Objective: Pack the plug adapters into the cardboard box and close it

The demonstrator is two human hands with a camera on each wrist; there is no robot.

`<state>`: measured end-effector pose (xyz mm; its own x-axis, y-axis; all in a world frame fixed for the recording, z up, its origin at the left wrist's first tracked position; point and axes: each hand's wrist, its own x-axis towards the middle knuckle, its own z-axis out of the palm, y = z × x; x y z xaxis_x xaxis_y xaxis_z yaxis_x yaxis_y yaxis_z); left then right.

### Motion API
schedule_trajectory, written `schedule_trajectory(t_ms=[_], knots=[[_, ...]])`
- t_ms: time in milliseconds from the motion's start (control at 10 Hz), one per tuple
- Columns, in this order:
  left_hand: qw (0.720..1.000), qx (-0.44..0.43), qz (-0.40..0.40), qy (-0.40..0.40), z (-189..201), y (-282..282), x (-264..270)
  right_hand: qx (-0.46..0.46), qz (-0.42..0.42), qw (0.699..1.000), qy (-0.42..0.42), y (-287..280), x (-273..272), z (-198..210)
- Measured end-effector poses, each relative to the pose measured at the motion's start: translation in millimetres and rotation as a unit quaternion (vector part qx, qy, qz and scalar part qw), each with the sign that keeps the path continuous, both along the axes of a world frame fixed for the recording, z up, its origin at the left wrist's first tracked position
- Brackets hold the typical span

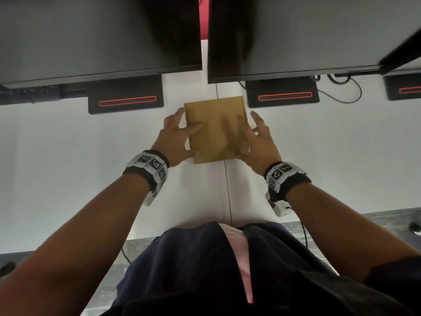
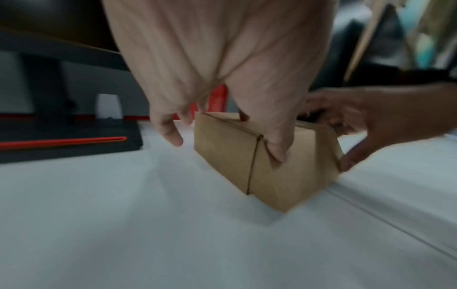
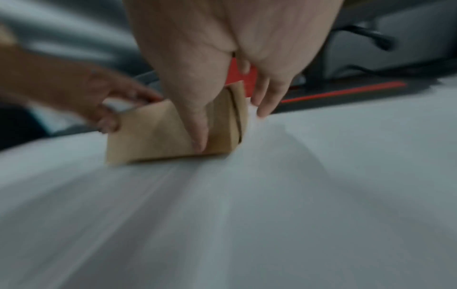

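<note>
A closed brown cardboard box [image 1: 216, 131] lies flat on the white table [image 1: 68, 167], lid down. No plug adapters show in any view. My left hand [image 1: 183, 137] holds the box's left edge. Its thumb [image 2: 278, 154] lies against the near wall, the index finger rests on the lid, and the outer fingers hang free to the left. My right hand [image 1: 250, 133] is at the box's right side with fingers spread off the box. Only its thumb [image 3: 199, 136] touches the box [image 3: 153, 136], on the near wall. Both wrist views are motion-blurred.
Two dark monitors [image 1: 102, 35] hang over the back of the table. Their black stands with red stripes [image 1: 126, 99] [image 1: 283, 95] flank the box. A cable [image 1: 350, 92] loops at the back right. A seam [image 1: 227, 190] runs down the table toward my body.
</note>
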<state>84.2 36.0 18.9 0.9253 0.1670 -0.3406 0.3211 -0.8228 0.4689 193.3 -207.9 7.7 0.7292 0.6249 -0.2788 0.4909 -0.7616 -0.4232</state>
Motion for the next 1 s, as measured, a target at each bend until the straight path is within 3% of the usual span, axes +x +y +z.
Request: schedule_trajectory(t_ms=[100, 300, 700, 800, 900, 1000], knots=[[0.995, 0.079, -0.059, 0.002, 0.4, -3.7, 13.3, -0.063, 0.081, 0.989, -0.105, 8.6, 4.3, -3.8], [0.986, 0.151, -0.065, -0.01, -5.7, -19.0, 30.3, -0.091, 0.07, 0.984, -0.135, 26.4, 16.8, -0.4], [0.987, 0.144, -0.07, 0.015, 20.5, -15.4, 42.4, -0.138, 0.066, 0.978, -0.143, 43.1, 24.7, 22.6], [0.989, 0.128, -0.071, -0.007, 42.0, -20.1, 41.8, -0.121, 0.062, 0.98, -0.144, 55.2, 20.7, 47.0], [0.985, 0.143, -0.092, -0.036, 62.0, -28.1, 43.2, -0.052, 0.092, 0.986, -0.129, 68.8, 19.3, 72.8], [0.98, 0.141, -0.076, -0.114, 93.2, -32.0, 47.7, 0.061, 0.137, 0.978, -0.146, 86.1, 22.0, 108.6]])
